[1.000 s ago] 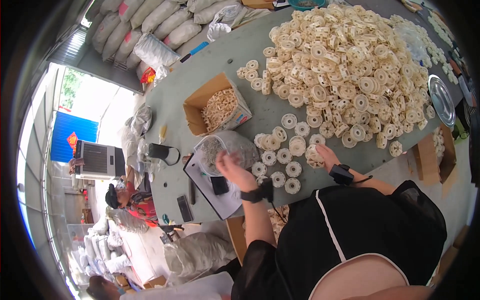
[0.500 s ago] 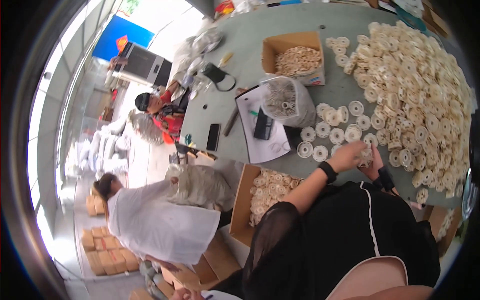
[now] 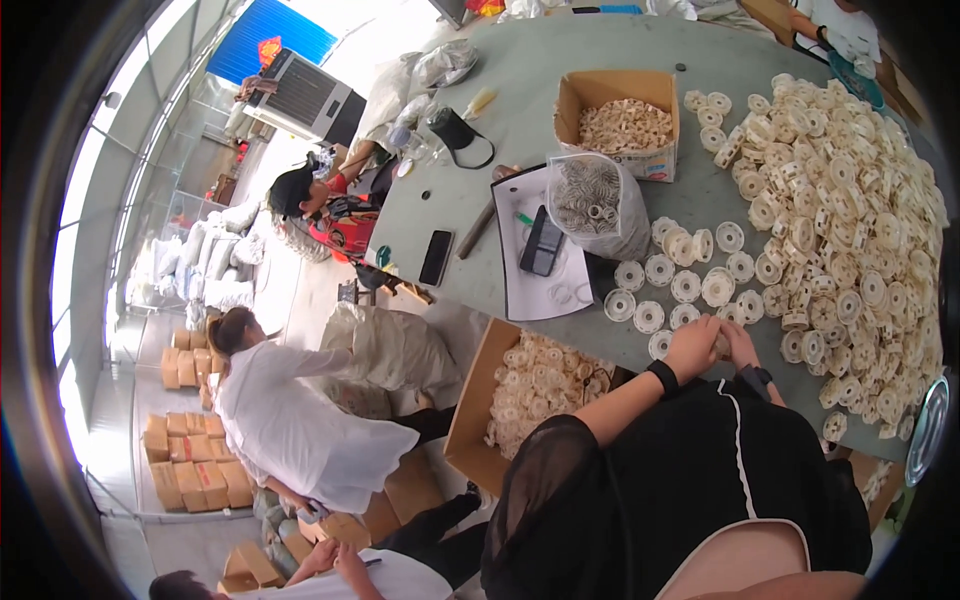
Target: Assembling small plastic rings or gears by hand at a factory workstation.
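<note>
On a table (image 3: pixel 520 60), a bag (image 3: pixel 628 235) of springs (image 3: pixel 590 190) sits between a phone (image 3: pixel 541 242), left, and piled wheels (image 3: pixel 830 230), right, with a carton (image 3: pixel 655 164) behind.

Left fingers (image 3: pixel 706 328) have moved from the bag (image 3: pixel 625 236) to right fingers (image 3: pixel 738 338)

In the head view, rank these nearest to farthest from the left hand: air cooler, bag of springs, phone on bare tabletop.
1. Bag of springs: ahead, leftward.
2. Phone: farther left, on bare tabletop.
3. Air cooler: far left, off the tabletop.
</note>
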`<act>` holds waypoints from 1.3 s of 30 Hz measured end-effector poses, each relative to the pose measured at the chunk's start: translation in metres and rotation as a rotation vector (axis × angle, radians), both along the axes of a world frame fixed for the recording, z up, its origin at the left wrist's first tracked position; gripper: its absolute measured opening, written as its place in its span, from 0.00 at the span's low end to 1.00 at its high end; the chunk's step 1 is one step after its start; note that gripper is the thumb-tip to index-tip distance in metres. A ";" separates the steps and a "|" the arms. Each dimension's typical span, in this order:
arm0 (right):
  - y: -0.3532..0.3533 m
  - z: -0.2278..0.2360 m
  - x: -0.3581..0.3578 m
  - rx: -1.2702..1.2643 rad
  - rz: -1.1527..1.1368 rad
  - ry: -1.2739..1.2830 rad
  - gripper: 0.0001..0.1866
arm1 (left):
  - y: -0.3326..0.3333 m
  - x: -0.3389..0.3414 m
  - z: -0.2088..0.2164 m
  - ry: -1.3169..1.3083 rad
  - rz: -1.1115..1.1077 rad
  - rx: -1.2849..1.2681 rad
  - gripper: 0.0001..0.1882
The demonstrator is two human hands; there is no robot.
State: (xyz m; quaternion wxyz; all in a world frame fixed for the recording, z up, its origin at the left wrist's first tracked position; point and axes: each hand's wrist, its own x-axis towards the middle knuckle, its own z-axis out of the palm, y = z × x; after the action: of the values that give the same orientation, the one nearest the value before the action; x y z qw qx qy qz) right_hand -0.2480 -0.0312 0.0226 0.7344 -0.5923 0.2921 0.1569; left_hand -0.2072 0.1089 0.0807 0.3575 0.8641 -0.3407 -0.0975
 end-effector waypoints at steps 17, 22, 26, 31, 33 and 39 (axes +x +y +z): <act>-0.048 -0.075 -0.018 0.481 -0.324 0.445 0.38 | 0.006 0.010 -0.033 0.286 0.035 0.143 0.15; -0.055 -0.031 -0.032 0.164 -0.223 0.381 0.27 | -0.006 0.052 -0.036 0.931 0.058 0.071 0.12; -0.065 -0.029 -0.043 0.051 -0.084 0.382 0.28 | -0.019 0.118 -0.020 1.249 0.126 -0.154 0.10; -0.065 0.010 -0.054 -0.049 -0.181 0.213 0.25 | -0.031 0.234 0.020 1.176 0.382 -0.918 0.06; -0.071 0.005 -0.060 0.088 -0.215 0.241 0.25 | -0.029 0.272 0.033 1.050 0.314 -1.019 0.08; -0.082 -0.014 -0.074 0.289 -0.215 0.207 0.26 | -0.049 0.310 0.049 0.989 0.572 -1.226 0.15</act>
State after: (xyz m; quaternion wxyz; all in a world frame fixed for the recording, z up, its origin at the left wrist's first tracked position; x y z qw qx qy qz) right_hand -0.3222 -0.1131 0.0089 0.7903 -0.4267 0.4021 0.1780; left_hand 0.1029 0.0603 0.1300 0.8832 0.4272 0.0951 -0.1684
